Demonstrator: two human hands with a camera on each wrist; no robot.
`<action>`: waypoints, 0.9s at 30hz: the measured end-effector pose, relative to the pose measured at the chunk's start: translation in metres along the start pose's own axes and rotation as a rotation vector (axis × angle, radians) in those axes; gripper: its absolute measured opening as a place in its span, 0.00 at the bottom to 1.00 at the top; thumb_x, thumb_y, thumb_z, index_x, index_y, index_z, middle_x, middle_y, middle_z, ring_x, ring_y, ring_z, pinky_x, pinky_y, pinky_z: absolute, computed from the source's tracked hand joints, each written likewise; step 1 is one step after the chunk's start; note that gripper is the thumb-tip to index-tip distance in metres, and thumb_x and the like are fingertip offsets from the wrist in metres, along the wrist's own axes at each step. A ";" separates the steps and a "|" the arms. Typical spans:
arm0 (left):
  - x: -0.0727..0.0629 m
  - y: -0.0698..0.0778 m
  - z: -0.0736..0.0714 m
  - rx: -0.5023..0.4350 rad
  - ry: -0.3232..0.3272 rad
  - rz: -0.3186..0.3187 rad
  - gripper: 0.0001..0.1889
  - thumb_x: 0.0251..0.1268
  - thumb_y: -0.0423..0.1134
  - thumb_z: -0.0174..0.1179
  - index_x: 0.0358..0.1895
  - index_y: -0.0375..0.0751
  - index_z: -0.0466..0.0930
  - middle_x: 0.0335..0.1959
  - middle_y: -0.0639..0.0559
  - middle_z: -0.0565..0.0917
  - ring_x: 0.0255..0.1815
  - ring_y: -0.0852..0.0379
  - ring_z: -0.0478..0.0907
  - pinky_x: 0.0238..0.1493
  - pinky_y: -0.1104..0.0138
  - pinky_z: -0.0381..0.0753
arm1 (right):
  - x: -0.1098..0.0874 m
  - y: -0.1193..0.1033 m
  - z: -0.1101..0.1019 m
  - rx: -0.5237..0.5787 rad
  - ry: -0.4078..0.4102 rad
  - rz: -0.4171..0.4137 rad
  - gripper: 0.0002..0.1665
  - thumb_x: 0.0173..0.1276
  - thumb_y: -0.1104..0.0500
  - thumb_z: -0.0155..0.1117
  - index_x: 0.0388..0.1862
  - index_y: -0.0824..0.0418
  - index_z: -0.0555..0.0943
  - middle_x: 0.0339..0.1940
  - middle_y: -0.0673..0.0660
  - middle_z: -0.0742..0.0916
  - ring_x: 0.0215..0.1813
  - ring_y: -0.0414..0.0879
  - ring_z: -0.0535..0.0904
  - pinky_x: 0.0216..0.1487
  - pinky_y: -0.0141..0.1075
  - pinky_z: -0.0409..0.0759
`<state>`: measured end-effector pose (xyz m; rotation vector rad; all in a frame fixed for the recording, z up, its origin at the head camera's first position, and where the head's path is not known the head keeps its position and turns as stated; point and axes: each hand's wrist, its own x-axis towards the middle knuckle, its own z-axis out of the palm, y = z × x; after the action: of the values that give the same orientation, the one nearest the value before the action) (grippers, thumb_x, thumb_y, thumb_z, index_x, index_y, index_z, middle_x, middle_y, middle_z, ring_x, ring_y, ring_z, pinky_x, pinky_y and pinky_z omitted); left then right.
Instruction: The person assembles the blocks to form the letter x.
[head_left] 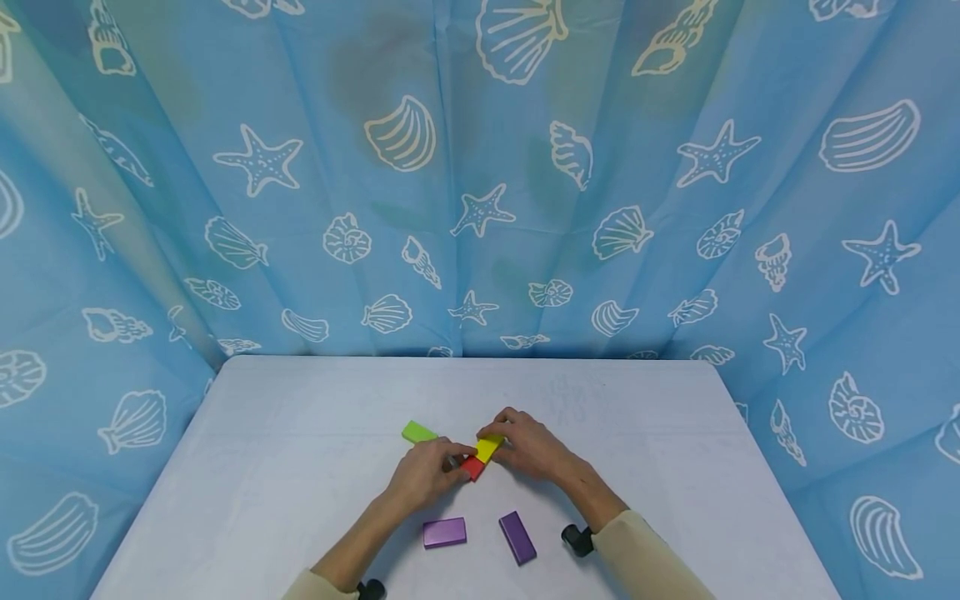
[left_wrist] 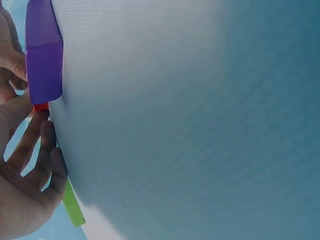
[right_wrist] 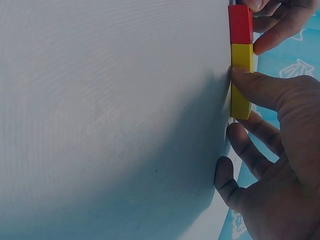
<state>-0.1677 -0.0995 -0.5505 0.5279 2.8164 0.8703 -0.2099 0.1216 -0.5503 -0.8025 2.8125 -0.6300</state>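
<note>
Near the middle of the white table, my right hand (head_left: 532,446) pinches a yellow block (head_left: 489,448), with the thumb on its near side in the right wrist view. End to end against it lies a red block (right_wrist: 241,24). My left hand (head_left: 427,473) holds the red block between thumb and forefinger, and its forefinger reaches the joint with the yellow one. Part of the red block is hidden by the fingers. A green block (head_left: 417,432) lies just beyond the left hand, its near end covered by it.
Two purple blocks lie on the table (head_left: 300,467) nearer the body: one purple block (head_left: 445,533) below the left hand, the other purple block (head_left: 517,538) to its right. A blue curtain (head_left: 480,167) with white shells and starfish hangs behind the table.
</note>
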 end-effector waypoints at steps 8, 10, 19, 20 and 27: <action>0.000 0.000 -0.001 0.004 -0.001 0.005 0.20 0.61 0.43 0.72 0.57 0.53 0.86 0.37 0.58 0.83 0.32 0.65 0.75 0.35 0.72 0.76 | 0.000 0.000 0.000 -0.006 0.001 0.002 0.20 0.68 0.54 0.70 0.59 0.43 0.84 0.52 0.49 0.80 0.53 0.45 0.75 0.58 0.43 0.80; -0.001 0.000 -0.001 0.003 -0.005 0.003 0.20 0.61 0.43 0.72 0.57 0.53 0.86 0.37 0.58 0.83 0.32 0.64 0.75 0.34 0.72 0.76 | -0.001 -0.001 0.000 -0.008 0.001 0.001 0.20 0.68 0.54 0.70 0.59 0.44 0.84 0.52 0.49 0.80 0.53 0.45 0.75 0.58 0.43 0.80; 0.000 -0.001 0.000 0.008 -0.011 -0.006 0.20 0.61 0.43 0.72 0.58 0.55 0.86 0.36 0.60 0.82 0.31 0.64 0.74 0.34 0.72 0.75 | -0.002 -0.002 -0.001 0.023 -0.021 0.044 0.23 0.68 0.52 0.71 0.62 0.44 0.83 0.55 0.50 0.79 0.54 0.46 0.75 0.58 0.42 0.80; 0.000 -0.001 0.001 0.006 -0.012 -0.007 0.20 0.61 0.43 0.72 0.58 0.55 0.86 0.36 0.60 0.82 0.31 0.64 0.74 0.34 0.72 0.75 | -0.002 -0.001 -0.001 0.032 -0.023 0.054 0.24 0.68 0.52 0.71 0.63 0.44 0.82 0.55 0.50 0.79 0.55 0.46 0.75 0.58 0.42 0.80; 0.000 0.000 0.000 0.002 -0.013 -0.003 0.20 0.61 0.42 0.72 0.57 0.54 0.86 0.36 0.61 0.82 0.31 0.65 0.74 0.33 0.72 0.75 | -0.010 0.001 -0.009 0.199 0.037 0.071 0.25 0.67 0.54 0.71 0.63 0.51 0.80 0.53 0.52 0.81 0.50 0.46 0.77 0.55 0.42 0.81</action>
<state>-0.1681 -0.0994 -0.5510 0.5278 2.8061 0.8608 -0.2043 0.1313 -0.5425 -0.6584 2.7403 -0.9037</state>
